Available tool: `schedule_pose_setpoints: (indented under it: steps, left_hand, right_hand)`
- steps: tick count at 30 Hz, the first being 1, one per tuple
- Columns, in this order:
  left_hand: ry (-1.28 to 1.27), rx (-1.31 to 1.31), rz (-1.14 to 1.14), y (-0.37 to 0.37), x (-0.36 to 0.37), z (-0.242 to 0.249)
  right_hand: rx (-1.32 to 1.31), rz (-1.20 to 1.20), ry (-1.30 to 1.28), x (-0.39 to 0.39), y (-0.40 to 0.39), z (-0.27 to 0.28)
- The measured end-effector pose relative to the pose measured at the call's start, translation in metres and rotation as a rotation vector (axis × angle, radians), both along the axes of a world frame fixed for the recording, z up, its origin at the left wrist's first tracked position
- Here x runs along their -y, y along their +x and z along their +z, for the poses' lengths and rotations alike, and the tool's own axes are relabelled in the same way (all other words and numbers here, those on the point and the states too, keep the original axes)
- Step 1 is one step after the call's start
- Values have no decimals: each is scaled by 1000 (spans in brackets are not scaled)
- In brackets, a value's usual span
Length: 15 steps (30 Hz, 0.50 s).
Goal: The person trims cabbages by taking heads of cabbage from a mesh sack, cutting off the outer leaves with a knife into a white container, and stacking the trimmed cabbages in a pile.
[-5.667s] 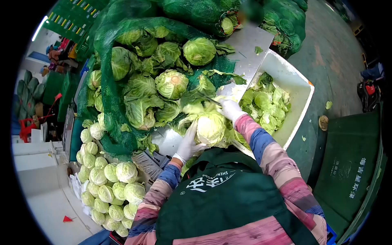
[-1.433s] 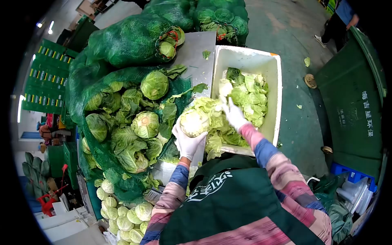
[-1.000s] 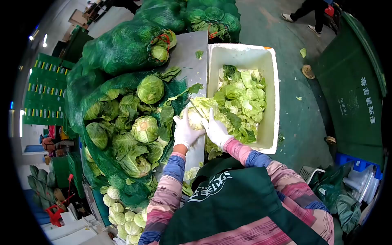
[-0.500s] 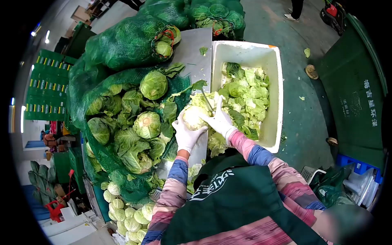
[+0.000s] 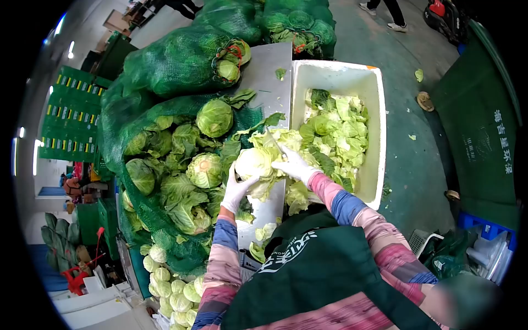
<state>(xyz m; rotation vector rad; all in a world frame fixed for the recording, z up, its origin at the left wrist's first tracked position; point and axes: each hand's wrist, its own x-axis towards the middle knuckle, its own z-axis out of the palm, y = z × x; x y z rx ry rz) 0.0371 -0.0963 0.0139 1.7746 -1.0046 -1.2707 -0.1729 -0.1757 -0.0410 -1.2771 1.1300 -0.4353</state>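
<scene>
Both hands wear white gloves. My left hand (image 5: 235,190) cups a pale trimmed cabbage (image 5: 253,163) from below and the left, over the steel table (image 5: 269,71). My right hand (image 5: 294,165) grips a knife (image 5: 273,142) whose blade lies against the cabbage's top right. Loose outer leaves (image 5: 297,195) hang around the head and over the table's edge. Just to the right stands a white tub (image 5: 379,126) part-filled with cut leaves.
An open green net sack (image 5: 118,143) spills several untrimmed cabbages (image 5: 204,169) on the left. Tied sacks (image 5: 176,55) lie behind. Trimmed heads (image 5: 170,286) pile low at left. A dark green bin (image 5: 484,137) stands right. Another person's legs (image 5: 385,8) show at the top.
My left hand has slid down under the cabbage and the head has tipped toward it. The knife has shifted a little across the top. The person at the top has walked left.
</scene>
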Motion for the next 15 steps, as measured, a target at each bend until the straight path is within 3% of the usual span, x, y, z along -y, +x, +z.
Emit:
schedule_pose_setpoints:
  steps: [1,3,5,6,7,9,11,13,15]
  left_hand:
    - [244,-107,107,-2,-1,14]
    - [238,-456,302,-3,-2,19]
    - [243,-301,503,-31,5,24]
    - [214,-279,564,-36,7,19]
    - [212,-282,573,-31,6,10]
    - [158,-347,613,-18,3,-8]
    - [174,-381,601,-9,-3,-8]
    - [158,-480,441,4,-17,-16]
    - [136,-372,454,-12,-25,-11]
  right_hand:
    - [37,33,-63,-2,7,0]
    - [128,81,-163,-10,23,0]
    - [-106,116,-391,-22,31,32]
    - [-73,-50,-621,-32,44,10]
    - [-72,-41,-622,-28,45,7]
    - [45,69,-318,-10,35,0]
    - [-259,187,-243,14,6,-9]
    - [-363,-19,-276,24,-27,-38]
    - [-551,5,-496,23,-35,-25]
